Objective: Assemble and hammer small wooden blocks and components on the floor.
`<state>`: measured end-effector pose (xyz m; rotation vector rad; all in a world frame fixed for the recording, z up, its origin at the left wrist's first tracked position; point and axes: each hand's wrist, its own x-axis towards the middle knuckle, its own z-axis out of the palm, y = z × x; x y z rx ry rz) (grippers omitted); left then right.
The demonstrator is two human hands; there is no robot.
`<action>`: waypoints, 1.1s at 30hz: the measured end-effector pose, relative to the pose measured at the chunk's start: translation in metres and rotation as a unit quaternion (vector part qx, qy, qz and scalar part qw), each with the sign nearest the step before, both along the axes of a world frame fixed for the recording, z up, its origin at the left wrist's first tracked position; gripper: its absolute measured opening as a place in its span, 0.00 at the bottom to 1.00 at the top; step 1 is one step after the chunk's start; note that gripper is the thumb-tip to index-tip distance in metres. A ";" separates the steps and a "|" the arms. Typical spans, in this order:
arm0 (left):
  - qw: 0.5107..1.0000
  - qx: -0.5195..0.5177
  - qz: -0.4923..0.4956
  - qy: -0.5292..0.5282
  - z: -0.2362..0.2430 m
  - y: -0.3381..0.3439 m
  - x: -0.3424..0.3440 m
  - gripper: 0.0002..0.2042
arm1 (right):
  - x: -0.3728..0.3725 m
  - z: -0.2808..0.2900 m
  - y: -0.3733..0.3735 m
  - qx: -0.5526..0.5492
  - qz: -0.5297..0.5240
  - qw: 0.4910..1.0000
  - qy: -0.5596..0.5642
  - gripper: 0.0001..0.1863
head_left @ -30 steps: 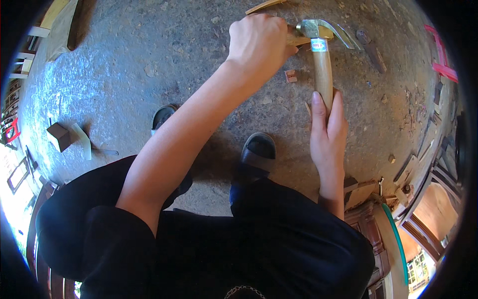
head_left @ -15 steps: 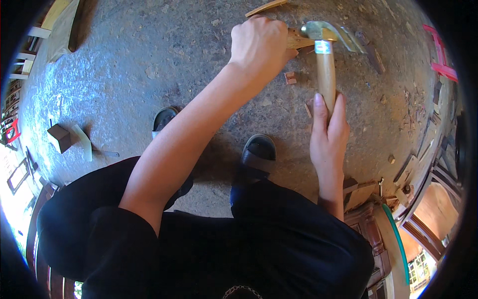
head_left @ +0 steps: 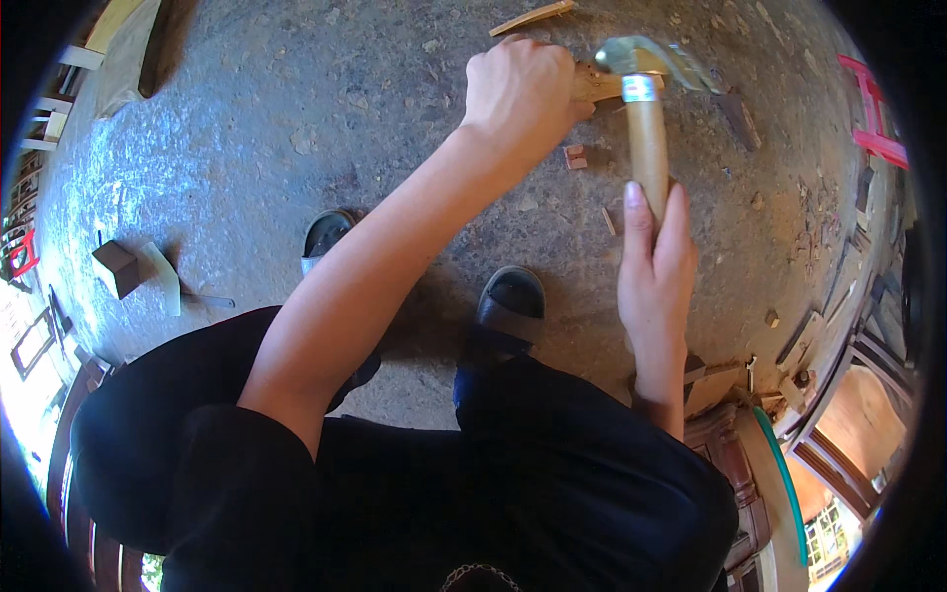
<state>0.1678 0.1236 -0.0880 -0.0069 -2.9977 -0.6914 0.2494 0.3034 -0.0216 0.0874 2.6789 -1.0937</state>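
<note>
My right hand (head_left: 656,252) is wrapped round the wooden handle of a claw hammer (head_left: 646,138), with the thumb lying along the handle. The hammer's metal head is over the end of a light brown piece of wood (head_left: 597,85); whether the two touch I cannot tell. My left hand (head_left: 518,87) is closed on that wood, its back toward me and most of its fingers hidden. The wood's far end disappears under the hand. Below them, a small reddish wood block (head_left: 575,156) lies on the concrete floor.
A thin curved wood strip (head_left: 533,17) lies beyond my left hand, and a dark wood piece (head_left: 738,120) right of the hammer. My sandalled feet (head_left: 513,296) are on the floor. At left sits a dark block (head_left: 116,268); wooden furniture (head_left: 735,464) and a red plastic stool (head_left: 873,118) stand right.
The hammer head has shifted slightly up, and my right hand a little to the right. My left hand stays on the wood, moved only slightly.
</note>
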 end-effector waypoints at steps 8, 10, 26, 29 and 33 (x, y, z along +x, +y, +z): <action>1.000 0.015 -0.009 -0.005 0.004 0.001 -0.001 0.19 | 0.004 -0.004 0.014 -0.103 -0.027 0.988 0.115 0.14; 1.000 0.019 -0.011 -0.008 0.004 0.002 -0.001 0.19 | 0.003 -0.016 0.012 -0.039 0.006 0.996 0.076 0.15; 0.996 0.078 -0.030 0.009 -0.009 -0.001 -0.002 0.20 | 0.005 -0.018 0.018 0.040 0.034 0.998 0.044 0.16; 0.997 0.069 -0.029 -0.007 -0.013 0.001 -0.002 0.21 | -0.001 -0.004 0.012 0.036 0.013 0.999 -0.002 0.16; 0.995 0.086 -0.039 0.013 -0.011 -0.003 -0.002 0.21 | -0.001 0.011 0.015 -0.101 -0.074 0.990 0.062 0.16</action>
